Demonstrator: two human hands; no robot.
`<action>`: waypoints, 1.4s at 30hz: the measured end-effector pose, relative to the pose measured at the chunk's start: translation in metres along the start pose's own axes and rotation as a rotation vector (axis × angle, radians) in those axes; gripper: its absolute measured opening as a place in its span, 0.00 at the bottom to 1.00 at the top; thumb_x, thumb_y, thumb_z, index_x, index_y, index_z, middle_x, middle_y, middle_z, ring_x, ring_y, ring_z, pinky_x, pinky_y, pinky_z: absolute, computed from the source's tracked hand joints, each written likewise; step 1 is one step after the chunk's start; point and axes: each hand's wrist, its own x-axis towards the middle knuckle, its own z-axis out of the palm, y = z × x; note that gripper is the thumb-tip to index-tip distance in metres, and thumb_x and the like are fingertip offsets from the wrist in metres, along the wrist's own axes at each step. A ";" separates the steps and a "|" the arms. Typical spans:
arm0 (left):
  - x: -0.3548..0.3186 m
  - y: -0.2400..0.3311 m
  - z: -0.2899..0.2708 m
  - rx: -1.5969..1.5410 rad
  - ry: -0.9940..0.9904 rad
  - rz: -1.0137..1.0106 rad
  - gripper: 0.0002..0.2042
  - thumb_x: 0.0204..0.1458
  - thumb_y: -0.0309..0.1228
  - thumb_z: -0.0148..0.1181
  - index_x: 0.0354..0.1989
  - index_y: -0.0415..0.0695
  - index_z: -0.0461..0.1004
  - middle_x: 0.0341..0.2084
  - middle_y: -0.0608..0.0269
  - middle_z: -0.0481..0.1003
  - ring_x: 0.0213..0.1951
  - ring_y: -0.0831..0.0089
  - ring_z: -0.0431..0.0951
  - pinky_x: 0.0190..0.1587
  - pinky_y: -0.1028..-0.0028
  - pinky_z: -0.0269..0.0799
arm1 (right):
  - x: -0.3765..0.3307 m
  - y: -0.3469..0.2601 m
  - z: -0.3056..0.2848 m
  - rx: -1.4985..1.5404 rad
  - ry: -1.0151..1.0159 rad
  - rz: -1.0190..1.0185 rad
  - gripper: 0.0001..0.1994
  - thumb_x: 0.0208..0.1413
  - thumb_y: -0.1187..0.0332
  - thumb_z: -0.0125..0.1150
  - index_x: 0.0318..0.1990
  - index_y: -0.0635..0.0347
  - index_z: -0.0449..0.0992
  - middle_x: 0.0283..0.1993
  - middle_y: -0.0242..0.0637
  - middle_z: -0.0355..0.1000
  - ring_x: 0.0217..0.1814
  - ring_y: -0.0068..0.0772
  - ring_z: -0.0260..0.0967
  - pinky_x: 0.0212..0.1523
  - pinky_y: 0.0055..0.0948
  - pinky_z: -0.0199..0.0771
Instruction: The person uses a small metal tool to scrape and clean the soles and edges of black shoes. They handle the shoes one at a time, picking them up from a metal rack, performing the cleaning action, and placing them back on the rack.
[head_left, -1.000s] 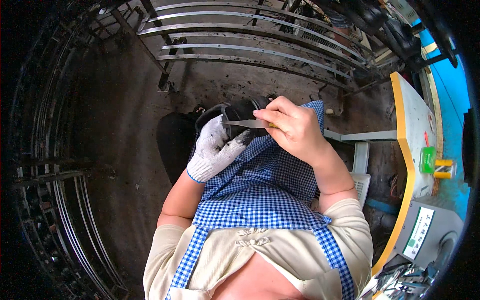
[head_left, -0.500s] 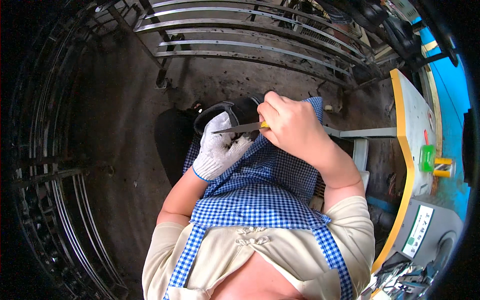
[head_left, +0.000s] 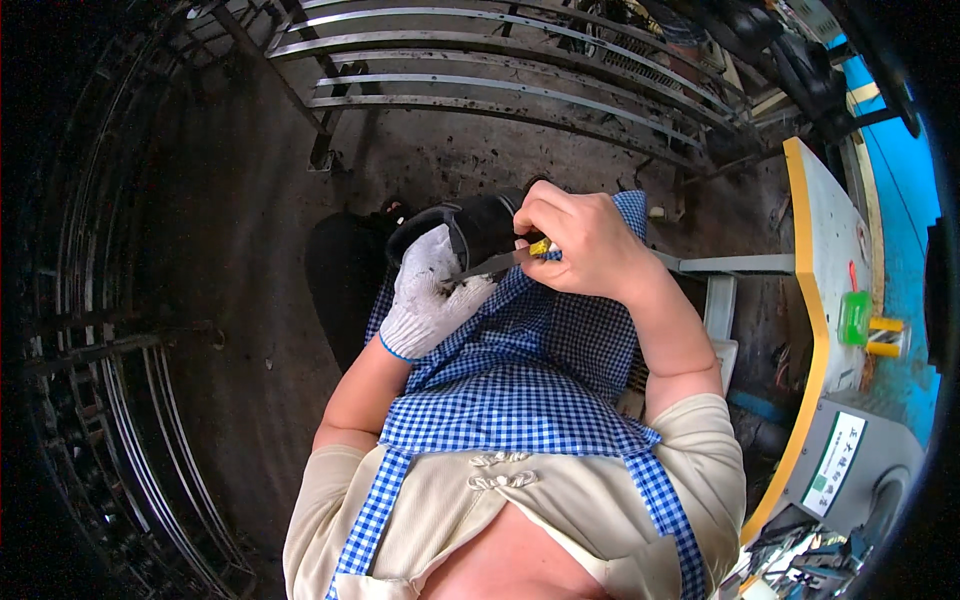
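My left hand, in a white knitted glove with dark smudges, is wrapped round a black shoe above my lap. The shoe's opening lies to the left, and its right end is partly hidden behind my bare right hand. In that hand is a knife with a yellow handle and a thin grey blade. The blade slants down to the left, and its tip is close to my gloved fingers. I cannot tell whether the edge touches the shoe. Blue checked apron cloth covers my lap.
A metal rack with long rails stands ahead, and another rack runs along the left. To the right is a yellow-edged table carrying a green container and a grey machine. Dark scraps litter the floor ahead.
The knife has tilted, its tip moving down and slightly right beside my gloved fingers. My right hand has turned a little, and the shoe has shifted slightly.
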 end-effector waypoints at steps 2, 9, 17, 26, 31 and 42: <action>0.001 -0.009 0.004 -0.030 0.037 0.061 0.14 0.45 0.26 0.65 0.43 0.40 0.77 0.35 0.56 0.77 0.35 0.63 0.78 0.38 0.71 0.73 | -0.001 -0.003 -0.001 -0.006 0.006 0.004 0.11 0.39 0.70 0.66 0.29 0.60 0.71 0.31 0.36 0.66 0.25 0.38 0.72 0.25 0.32 0.75; 0.002 -0.002 0.003 -0.034 0.015 0.022 0.14 0.43 0.26 0.66 0.40 0.41 0.78 0.36 0.54 0.77 0.36 0.59 0.79 0.38 0.68 0.74 | 0.000 -0.008 -0.009 0.005 -0.039 0.057 0.10 0.40 0.71 0.66 0.30 0.59 0.71 0.31 0.36 0.67 0.25 0.39 0.73 0.27 0.34 0.76; 0.000 -0.008 0.008 -0.058 -0.028 0.068 0.16 0.41 0.27 0.67 0.42 0.40 0.78 0.36 0.53 0.77 0.36 0.57 0.79 0.39 0.67 0.74 | 0.000 -0.013 -0.017 -0.035 -0.107 0.029 0.11 0.36 0.73 0.65 0.29 0.59 0.71 0.29 0.36 0.66 0.26 0.38 0.72 0.24 0.33 0.72; -0.003 -0.013 0.008 0.028 -0.042 0.056 0.15 0.43 0.28 0.66 0.41 0.39 0.75 0.34 0.58 0.77 0.36 0.62 0.78 0.42 0.68 0.71 | 0.002 -0.009 -0.007 -0.067 -0.055 -0.007 0.12 0.33 0.72 0.67 0.27 0.59 0.69 0.27 0.36 0.66 0.25 0.38 0.71 0.24 0.33 0.71; -0.003 -0.010 0.006 -0.016 -0.031 0.099 0.15 0.43 0.29 0.66 0.41 0.39 0.75 0.34 0.58 0.77 0.36 0.62 0.77 0.41 0.68 0.71 | -0.012 0.008 0.009 0.162 0.090 0.007 0.13 0.31 0.75 0.68 0.26 0.58 0.69 0.25 0.35 0.67 0.22 0.36 0.68 0.23 0.30 0.68; -0.003 -0.012 0.011 -0.046 -0.088 -0.034 0.14 0.48 0.30 0.64 0.44 0.40 0.77 0.35 0.55 0.77 0.35 0.62 0.78 0.39 0.70 0.73 | -0.018 0.017 0.025 0.306 0.202 0.118 0.09 0.38 0.73 0.64 0.26 0.59 0.69 0.25 0.36 0.67 0.24 0.35 0.69 0.23 0.29 0.67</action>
